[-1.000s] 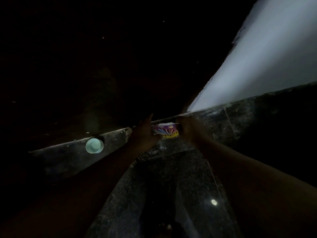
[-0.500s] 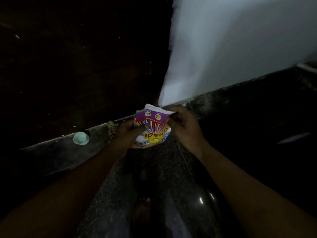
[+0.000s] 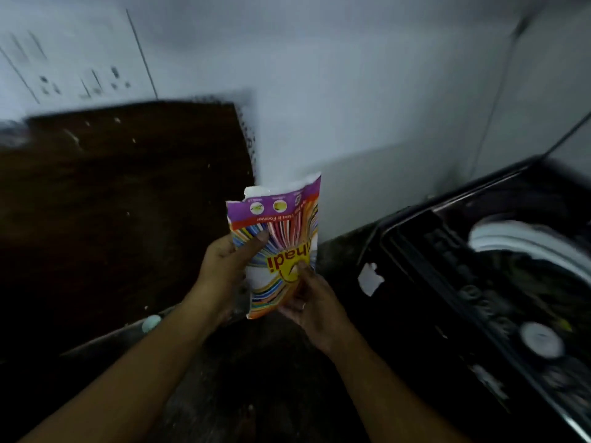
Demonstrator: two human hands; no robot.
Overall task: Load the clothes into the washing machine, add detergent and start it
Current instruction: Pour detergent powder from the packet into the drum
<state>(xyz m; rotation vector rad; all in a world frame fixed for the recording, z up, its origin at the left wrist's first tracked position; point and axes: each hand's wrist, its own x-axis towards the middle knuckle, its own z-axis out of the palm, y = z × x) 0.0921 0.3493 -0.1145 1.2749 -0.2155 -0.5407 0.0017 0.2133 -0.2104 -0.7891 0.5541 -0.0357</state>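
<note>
The detergent packet (image 3: 275,251) stood upright at the centre of the frame, its print upside down and its top edge ragged and white, so it looked torn open already. Both hands held it. The left hand (image 3: 224,270) had its grip closed on the packet's left side, thumb laid across the front and the other fingers hidden behind. The right hand (image 3: 315,302) pinched the lower right edge, thumb on the front.

The washer (image 3: 463,282) filled the right of the frame with its top open and the pale drum rim (image 3: 524,241) showing. The drum was dark and blurred; whether clothes lay inside could not be told for sure, though something mottled seemed to sit there. The packet was well to the left of the drum, in front of the white wall (image 3: 351,107), not over the opening.

By my reading the task sat at the detergent step: packet in hand and opened, nothing poured. What remained was carrying it over the drum, tipping powder in, closing the lid and starting the machine at its panel, where a pale dial (image 3: 540,338) showed.
</note>
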